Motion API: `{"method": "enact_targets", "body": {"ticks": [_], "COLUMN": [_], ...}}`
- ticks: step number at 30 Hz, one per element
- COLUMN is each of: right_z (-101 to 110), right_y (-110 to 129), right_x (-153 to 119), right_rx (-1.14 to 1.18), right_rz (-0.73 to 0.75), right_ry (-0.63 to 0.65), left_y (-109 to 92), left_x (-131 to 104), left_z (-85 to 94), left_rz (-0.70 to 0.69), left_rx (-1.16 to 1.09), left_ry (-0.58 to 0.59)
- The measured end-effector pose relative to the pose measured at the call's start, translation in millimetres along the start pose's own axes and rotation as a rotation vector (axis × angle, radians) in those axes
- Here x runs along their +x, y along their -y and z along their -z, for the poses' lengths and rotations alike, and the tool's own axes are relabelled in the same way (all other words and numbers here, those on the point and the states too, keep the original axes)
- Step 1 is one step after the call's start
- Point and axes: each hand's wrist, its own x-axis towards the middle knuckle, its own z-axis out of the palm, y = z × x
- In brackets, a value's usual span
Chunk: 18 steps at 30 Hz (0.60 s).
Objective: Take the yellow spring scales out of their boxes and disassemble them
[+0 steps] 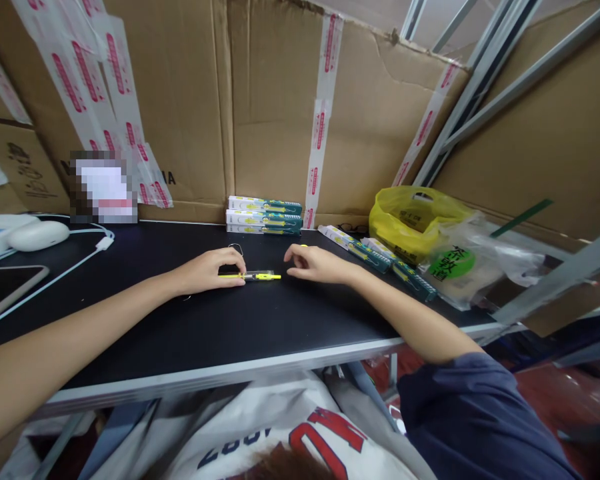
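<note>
My left hand (pixel 215 270) is closed on a slim yellow pen-like tool (pixel 269 275) with a clear middle part, lying level just over the black tabletop. The tool's yellow end points right, at the gap between my hands. Just beyond that end is my right hand (pixel 317 264), its fingers curled and its thumb apart from the forefinger. A small yellow bit (pixel 304 246) shows behind the right fingers; what it belongs to is hidden. Behind the left fingers a thin wire-like loop (pixel 237 247) sticks up.
Slim printed boxes (pixel 264 219) are stacked against the cardboard wall (pixel 275 100). Several more boxes (pixel 355 249) lie at right, by a yellow plastic bag (pixel 415 220) and a clear bag (pixel 460 267). A phone (pixel 10 290) and white cable (pixel 55 280) lie left. Metal shelf posts (pixel 460 113) rise at right.
</note>
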Motion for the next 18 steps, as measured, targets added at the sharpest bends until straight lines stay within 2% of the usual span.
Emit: {"method": "enact_targets", "body": {"ticks": [4, 8, 13, 18], "right_z": [-23.4, -38.6, -41.5, -42.1], "right_y": [10.4, 12.1, 6.5, -3.4], "right_x": [3.8, 6.7, 10.3, 13.1], "right_rx": [0.011, 0.054, 0.187, 0.460], "right_rz": [0.094, 0.109, 0.107, -0.028], "right_ry": [-0.027, -0.099, -0.167, -0.244], "left_y": [-2.7, -6.0, -7.8, -6.7], "left_x": [0.7, 2.2, 2.8, 1.0], "left_z": [-0.9, -2.6, -0.8, 4.6], "left_rz": [0.003, -0.003, 0.001, 0.052], "left_rx": [0.002, -0.006, 0.034, 0.124], "left_ry": [0.011, 0.016, 0.005, -0.004]}}
